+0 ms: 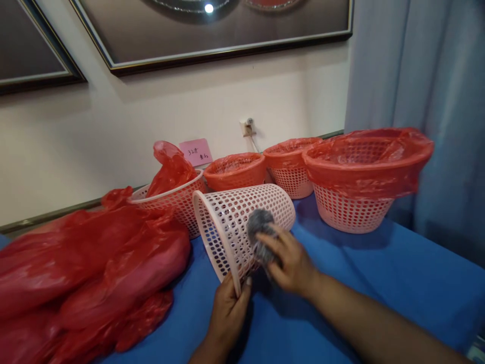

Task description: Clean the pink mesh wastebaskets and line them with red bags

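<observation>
A pink-white perforated plastic basket (235,217) lies on its side on the blue tablecloth (379,273), its open rim facing left and toward me. My left hand (229,313) pinches the lower rim of that basket, fingers closed on it. My right hand (290,260) is closed around a grey scouring cloth (259,225) and presses it against the basket's outer wall.
A heap of red plastic bags (83,268) covers the left of the table. Behind stand several baskets lined with red bags (364,172), one with a loose bag (172,174). A pink note (196,151) and a wall socket (247,127) sit on the wall; a grey curtain (424,76) hangs right.
</observation>
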### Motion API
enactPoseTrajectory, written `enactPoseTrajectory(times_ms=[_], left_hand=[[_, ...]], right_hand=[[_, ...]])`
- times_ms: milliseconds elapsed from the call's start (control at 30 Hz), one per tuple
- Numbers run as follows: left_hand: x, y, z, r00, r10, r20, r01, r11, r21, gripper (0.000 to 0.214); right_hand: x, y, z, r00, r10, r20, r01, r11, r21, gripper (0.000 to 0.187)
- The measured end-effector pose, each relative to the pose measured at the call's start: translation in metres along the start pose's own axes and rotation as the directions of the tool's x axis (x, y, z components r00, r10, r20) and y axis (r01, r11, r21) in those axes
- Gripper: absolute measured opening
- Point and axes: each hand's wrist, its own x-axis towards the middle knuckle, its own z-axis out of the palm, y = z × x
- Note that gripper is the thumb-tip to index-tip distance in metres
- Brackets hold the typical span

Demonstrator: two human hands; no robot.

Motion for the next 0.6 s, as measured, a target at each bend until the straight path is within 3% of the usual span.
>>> enactPoseTrajectory(times_ms=[33,100,167,200,267,367,400,467,600], left_hand=[[0.001,0.001,0.000,1.000,-0.007,-0.003,0.007,1.000,0.009,0.040],[0.002,0.001,0.000,1.000,-0.001,0.018,0.000,0.999,0.038,0.042],[0.003,0.001,0.001,0.998,0.027,0.060,-0.031,0.996,0.081,0.043],[0.003,0.001,0.002,0.996,0.043,0.078,-0.051,0.994,0.101,0.043],[0.003,-0.001,0.003,0.993,0.072,0.094,-0.083,0.989,0.126,0.042],[0.004,-0.002,0.002,0.991,0.109,0.080,-0.119,0.985,0.124,0.041],[0.004,-0.002,0.001,0.990,0.121,0.078,-0.129,0.985,0.117,0.039],[0.003,-0.001,0.000,0.989,0.134,0.069,-0.140,0.985,0.101,0.035],[-0.003,0.002,-0.004,0.991,0.107,-0.074,-0.107,0.994,0.005,0.034]], right_hand=[[0.005,0.017,-0.003,0.982,0.174,-0.073,-0.177,0.983,-0.040,0.056],[0.015,0.050,-0.010,0.856,0.476,-0.202,-0.492,0.870,-0.035,0.050],[0.021,0.068,-0.014,0.760,0.600,-0.250,-0.620,0.784,-0.001,0.050],[0.021,0.069,-0.014,0.756,0.603,-0.255,-0.622,0.783,0.009,0.051],[0.017,0.055,-0.011,0.837,0.501,-0.222,-0.514,0.858,-0.001,0.053],[0.004,0.013,-0.004,0.988,0.134,-0.073,-0.136,0.990,-0.023,0.063],[0.000,-0.001,-0.003,1.000,-0.008,-0.011,0.008,1.000,-0.003,0.066],[-0.004,-0.021,-0.001,0.971,-0.226,0.076,0.221,0.973,0.066,0.070],[-0.002,-0.034,0.001,0.909,-0.393,0.140,0.371,0.915,0.159,0.067]])
